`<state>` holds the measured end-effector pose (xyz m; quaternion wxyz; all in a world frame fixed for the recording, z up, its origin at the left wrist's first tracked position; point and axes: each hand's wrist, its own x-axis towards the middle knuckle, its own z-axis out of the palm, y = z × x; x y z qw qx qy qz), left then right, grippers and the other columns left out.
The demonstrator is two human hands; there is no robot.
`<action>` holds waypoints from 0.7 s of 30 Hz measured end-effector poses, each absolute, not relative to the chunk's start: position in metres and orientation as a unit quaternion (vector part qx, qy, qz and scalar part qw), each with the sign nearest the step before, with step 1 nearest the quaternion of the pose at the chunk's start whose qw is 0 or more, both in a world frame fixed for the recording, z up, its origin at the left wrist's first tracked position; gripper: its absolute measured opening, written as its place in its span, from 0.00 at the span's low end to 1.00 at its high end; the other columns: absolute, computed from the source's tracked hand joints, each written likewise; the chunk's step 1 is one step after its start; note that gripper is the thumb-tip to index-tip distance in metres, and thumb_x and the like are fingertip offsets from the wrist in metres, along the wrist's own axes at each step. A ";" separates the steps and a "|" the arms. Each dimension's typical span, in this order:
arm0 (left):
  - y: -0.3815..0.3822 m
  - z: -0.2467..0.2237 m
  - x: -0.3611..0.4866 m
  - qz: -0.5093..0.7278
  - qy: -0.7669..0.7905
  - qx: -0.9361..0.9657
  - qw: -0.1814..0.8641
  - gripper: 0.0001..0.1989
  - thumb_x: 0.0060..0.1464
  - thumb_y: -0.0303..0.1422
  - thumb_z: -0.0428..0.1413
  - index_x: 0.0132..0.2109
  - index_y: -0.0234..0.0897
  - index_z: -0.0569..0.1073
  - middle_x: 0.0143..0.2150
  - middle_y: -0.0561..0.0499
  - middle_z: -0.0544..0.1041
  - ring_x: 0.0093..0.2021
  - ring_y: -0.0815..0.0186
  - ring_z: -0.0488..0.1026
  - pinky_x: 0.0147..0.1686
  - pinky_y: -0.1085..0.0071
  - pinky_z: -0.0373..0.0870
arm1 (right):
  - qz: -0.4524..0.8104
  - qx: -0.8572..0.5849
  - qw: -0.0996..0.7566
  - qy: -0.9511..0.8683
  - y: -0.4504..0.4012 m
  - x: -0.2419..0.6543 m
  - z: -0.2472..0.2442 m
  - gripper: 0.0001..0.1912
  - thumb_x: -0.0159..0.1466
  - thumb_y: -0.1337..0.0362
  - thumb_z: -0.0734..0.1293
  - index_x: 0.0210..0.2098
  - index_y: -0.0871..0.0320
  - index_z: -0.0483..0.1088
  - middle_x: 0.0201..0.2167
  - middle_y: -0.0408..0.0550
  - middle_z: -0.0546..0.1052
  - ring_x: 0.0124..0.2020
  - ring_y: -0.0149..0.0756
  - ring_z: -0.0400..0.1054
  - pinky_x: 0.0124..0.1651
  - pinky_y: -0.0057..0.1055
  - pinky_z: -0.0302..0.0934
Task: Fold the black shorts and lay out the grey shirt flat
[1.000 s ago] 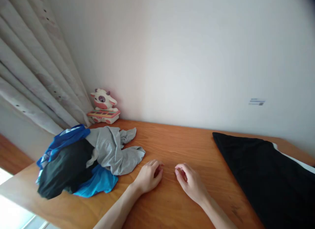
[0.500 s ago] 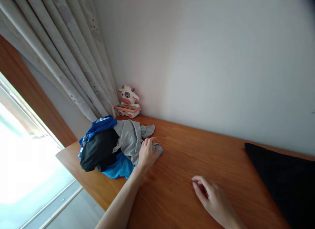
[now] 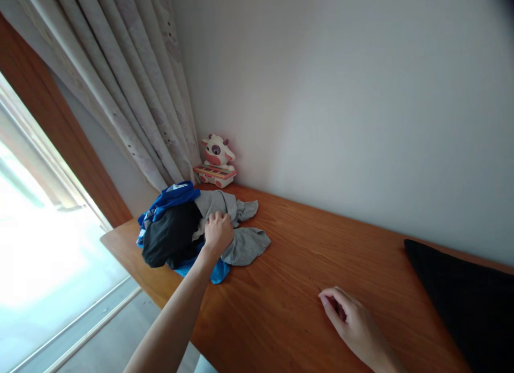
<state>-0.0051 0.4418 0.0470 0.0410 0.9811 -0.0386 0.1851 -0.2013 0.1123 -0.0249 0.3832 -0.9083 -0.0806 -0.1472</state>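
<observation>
A heap of clothes lies at the left end of the wooden table (image 3: pixel 305 266): a grey garment (image 3: pixel 244 243), a black garment (image 3: pixel 171 236) and blue cloth (image 3: pixel 171 197). My left hand (image 3: pixel 218 231) reaches far out and its fingers close on the grey garment in the middle of the heap. My right hand (image 3: pixel 351 322) rests on the tabletop near the front, fingers loosely curled and holding nothing.
A small toy cow with a pink keyboard (image 3: pixel 216 161) stands at the back left corner against the wall. Beige curtains (image 3: pixel 120 94) hang beside a bright window on the left. A black cloth (image 3: pixel 466 298) covers the table's right end.
My left hand moved from the grey garment's loose edge further left into the heap and closed on it. The view turned slightly left. My right hand stayed put.
</observation>
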 end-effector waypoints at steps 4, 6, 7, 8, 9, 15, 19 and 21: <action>0.432 0.058 -0.002 0.250 -0.031 0.943 0.216 0.10 0.65 0.34 0.49 0.49 0.37 0.71 0.49 0.37 0.74 0.52 0.49 0.72 0.49 0.55 0.69 | -0.137 -0.906 0.393 -0.076 0.113 -0.202 -0.025 0.16 0.70 0.49 0.62 0.36 0.51 0.74 0.30 0.47 0.79 0.27 0.37 0.72 0.29 0.30 0.67; 0.415 0.067 -0.005 0.251 -0.059 0.911 0.322 0.09 0.66 0.34 0.48 0.49 0.38 0.68 0.43 0.43 0.76 0.47 0.54 0.75 0.48 0.59 0.69 | -0.128 -0.899 0.413 -0.062 0.111 -0.201 -0.027 0.16 0.69 0.48 0.63 0.36 0.51 0.75 0.31 0.47 0.79 0.27 0.37 0.72 0.30 0.29 0.67; 0.403 0.071 -0.008 0.241 -0.076 0.895 0.368 0.09 0.67 0.36 0.47 0.49 0.39 0.67 0.39 0.46 0.76 0.43 0.56 0.75 0.45 0.61 0.70 | -0.128 -0.892 0.431 -0.049 0.110 -0.201 -0.027 0.17 0.68 0.47 0.63 0.36 0.52 0.75 0.31 0.47 0.80 0.28 0.37 0.73 0.32 0.29 0.67; 0.389 0.075 -0.013 0.225 -0.094 0.879 0.409 0.10 0.68 0.38 0.46 0.50 0.39 0.65 0.35 0.50 0.75 0.38 0.58 0.75 0.42 0.63 0.70 | -0.132 -0.881 0.453 -0.030 0.108 -0.200 -0.028 0.17 0.68 0.46 0.64 0.37 0.52 0.76 0.32 0.48 0.80 0.30 0.38 0.74 0.33 0.30 0.68; 0.374 0.077 -0.021 0.205 -0.118 0.864 0.445 0.11 0.69 0.40 0.45 0.51 0.40 0.64 0.32 0.52 0.74 0.34 0.60 0.75 0.40 0.64 0.70 | -0.139 -0.866 0.480 -0.007 0.106 -0.199 -0.029 0.19 0.67 0.45 0.65 0.37 0.53 0.76 0.31 0.48 0.80 0.31 0.38 0.74 0.34 0.30 0.69; 0.283 0.063 -0.087 0.033 -0.480 0.738 0.473 0.10 0.68 0.35 0.46 0.54 0.42 0.64 0.57 0.41 0.76 0.58 0.60 0.73 0.56 0.62 0.70 | -0.196 -0.665 0.705 0.151 0.087 -0.191 -0.034 0.29 0.60 0.37 0.67 0.45 0.55 0.74 0.36 0.51 0.82 0.32 0.40 0.76 0.34 0.32 0.72; 0.258 0.036 -0.116 -0.074 -0.658 0.658 0.359 0.17 0.64 0.40 0.55 0.57 0.41 0.66 0.65 0.37 0.71 0.66 0.54 0.67 0.62 0.57 0.66 | -0.202 -0.581 0.758 0.216 0.083 -0.191 -0.035 0.30 0.60 0.37 0.67 0.48 0.53 0.74 0.44 0.50 0.83 0.45 0.45 0.78 0.42 0.35 0.74; 0.258 0.024 -0.118 -0.047 -0.685 0.645 0.335 0.21 0.63 0.42 0.57 0.59 0.40 0.67 0.64 0.37 0.72 0.66 0.53 0.67 0.64 0.56 0.64 | -0.218 -0.595 0.737 0.235 0.084 -0.191 -0.036 0.29 0.54 0.42 0.74 0.46 0.55 0.75 0.46 0.49 0.83 0.49 0.46 0.77 0.46 0.34 0.73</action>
